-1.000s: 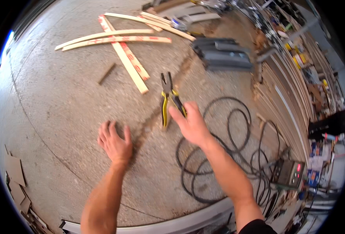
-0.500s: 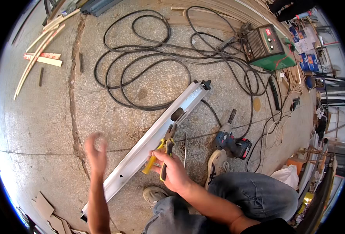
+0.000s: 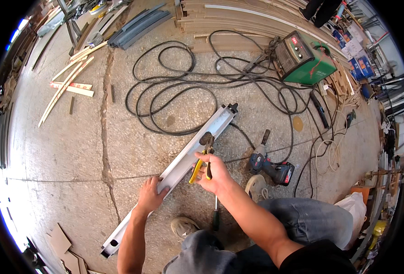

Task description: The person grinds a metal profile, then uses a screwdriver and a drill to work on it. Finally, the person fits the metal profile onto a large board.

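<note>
Right fingers (image 3: 205,157) partly cover the yellow-and-black metal pliers (image 3: 197,171), whose contact with the long white metal rail (image 3: 179,165) is unclear; left fingers (image 3: 154,181) hide some of it. The top edge cuts off a dark-trousered person (image 3: 327,13).

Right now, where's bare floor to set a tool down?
Widest: left floor, between the wood strips and brown flat pieces. Narrower: between the floor crack and metal channel. Crowded: upper middle to right, with coiled black cables, green machine and drill.
</note>
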A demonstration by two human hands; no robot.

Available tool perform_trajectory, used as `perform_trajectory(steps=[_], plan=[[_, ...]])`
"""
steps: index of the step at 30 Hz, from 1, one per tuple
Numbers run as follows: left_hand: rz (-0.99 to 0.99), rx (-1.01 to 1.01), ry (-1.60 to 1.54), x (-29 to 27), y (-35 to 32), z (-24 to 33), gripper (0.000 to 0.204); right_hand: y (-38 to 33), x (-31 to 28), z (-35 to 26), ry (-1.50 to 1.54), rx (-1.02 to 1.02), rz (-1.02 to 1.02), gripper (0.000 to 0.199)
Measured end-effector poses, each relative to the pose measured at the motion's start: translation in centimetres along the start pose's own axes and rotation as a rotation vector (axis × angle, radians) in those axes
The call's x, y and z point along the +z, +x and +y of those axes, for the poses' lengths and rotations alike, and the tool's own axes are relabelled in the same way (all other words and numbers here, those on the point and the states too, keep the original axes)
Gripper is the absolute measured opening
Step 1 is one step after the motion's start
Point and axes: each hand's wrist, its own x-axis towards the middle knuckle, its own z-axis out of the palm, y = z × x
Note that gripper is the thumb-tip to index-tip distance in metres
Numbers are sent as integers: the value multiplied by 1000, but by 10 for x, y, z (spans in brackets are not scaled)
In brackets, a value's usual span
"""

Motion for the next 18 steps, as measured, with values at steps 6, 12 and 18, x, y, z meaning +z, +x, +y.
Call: perform_trajectory(steps=[6,12,18], plan=[[-29,23,26,23,-3,19,49,-2,-31,0,79,23,32,33],[155,73,22,35,-13,36,62,-4,-57,2,243,42,-176,43],[143,78,29,33,-11,28,60,0,-65,-4,78,54,-248,47]])
